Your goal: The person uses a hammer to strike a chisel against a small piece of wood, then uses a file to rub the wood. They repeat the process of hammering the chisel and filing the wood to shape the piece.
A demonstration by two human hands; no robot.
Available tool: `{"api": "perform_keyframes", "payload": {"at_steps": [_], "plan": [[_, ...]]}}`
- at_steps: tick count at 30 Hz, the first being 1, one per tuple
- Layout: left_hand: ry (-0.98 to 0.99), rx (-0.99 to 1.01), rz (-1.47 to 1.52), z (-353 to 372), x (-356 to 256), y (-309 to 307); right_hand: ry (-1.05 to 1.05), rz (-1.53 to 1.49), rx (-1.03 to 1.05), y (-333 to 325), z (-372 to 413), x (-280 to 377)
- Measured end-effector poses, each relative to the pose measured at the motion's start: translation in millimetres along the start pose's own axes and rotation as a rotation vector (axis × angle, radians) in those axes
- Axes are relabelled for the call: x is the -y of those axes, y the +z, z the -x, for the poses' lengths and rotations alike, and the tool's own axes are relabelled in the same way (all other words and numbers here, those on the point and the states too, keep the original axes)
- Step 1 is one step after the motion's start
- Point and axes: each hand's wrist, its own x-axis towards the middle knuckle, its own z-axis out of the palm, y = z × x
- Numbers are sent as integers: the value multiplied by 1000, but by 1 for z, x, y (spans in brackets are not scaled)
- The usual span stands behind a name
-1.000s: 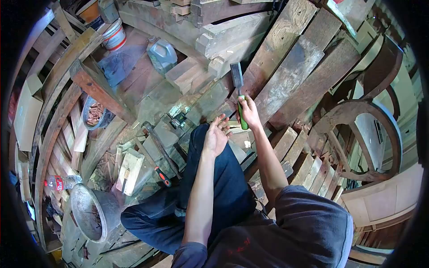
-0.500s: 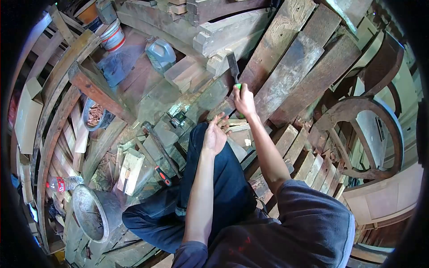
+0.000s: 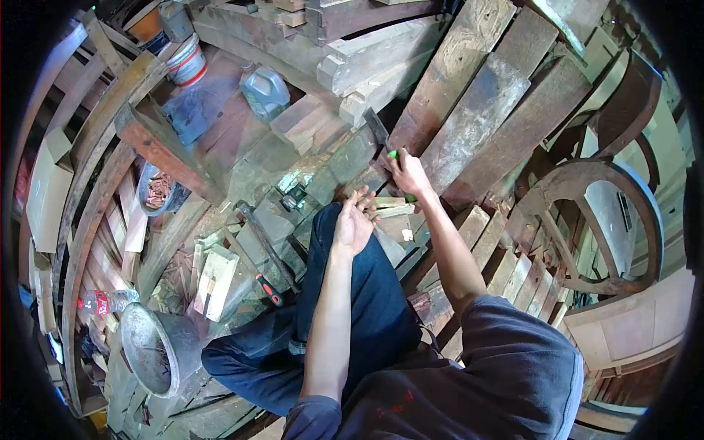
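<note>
My right hand (image 3: pixel 409 176) is wrapped round the green handle of a wide-bladed tool (image 3: pixel 377 126), whose dark flat blade points up and to the left. Above my raised knee, my left hand (image 3: pixel 355 222) is palm up with its fingers apart and nothing visible in it. Just right of its fingertips lie pale wood pieces (image 3: pixel 394 207). A small dark block-like object (image 3: pixel 293 197) rests on the floor left of my knee. Beside it lies a long dark tool or bar (image 3: pixel 264 238), near a red and black handle (image 3: pixel 269 290).
Thick planks (image 3: pixel 458 81) lean at the upper right, beside a curved wooden frame (image 3: pixel 645 220). At left are a grey bucket (image 3: pixel 172 345), a basin of wood pegs (image 3: pixel 160 191) and a propped beam (image 3: pixel 165 150). A jug (image 3: pixel 265 92) stands behind.
My right hand has moved slightly right and down with the tool, away from my left hand. The blade has dropped and tilts further left. My left hand is nearly unchanged.
</note>
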Motion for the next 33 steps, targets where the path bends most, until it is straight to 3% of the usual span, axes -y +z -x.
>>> {"api": "perform_keyframes", "payload": {"at_steps": [3,10,11,13,14,17,19,29,30,33], "plan": [[-5,38,-30,0,0,-4,72,-2,8,-15,-3,7],[1,28,13,-4,4,-9,-205,133,-97,-36,-19,14],[5,33,18,0,1,-3,-165,253,-59,-41,-21,25],[-6,82,91,-8,7,-16,-108,211,47,-40,-23,21],[-6,42,68,-1,3,-6,-238,198,-50,-44,-16,31],[12,121,73,-6,8,-18,-216,248,-44,-38,-26,9],[6,97,78,-3,5,-13,-79,206,57,-46,-26,22],[31,113,98,-4,8,-15,-34,171,243,-52,-29,36],[33,115,103,-3,8,-15,-137,186,193,-46,-41,3],[35,115,102,-4,7,-14,-34,97,209,-61,-27,24]]}}
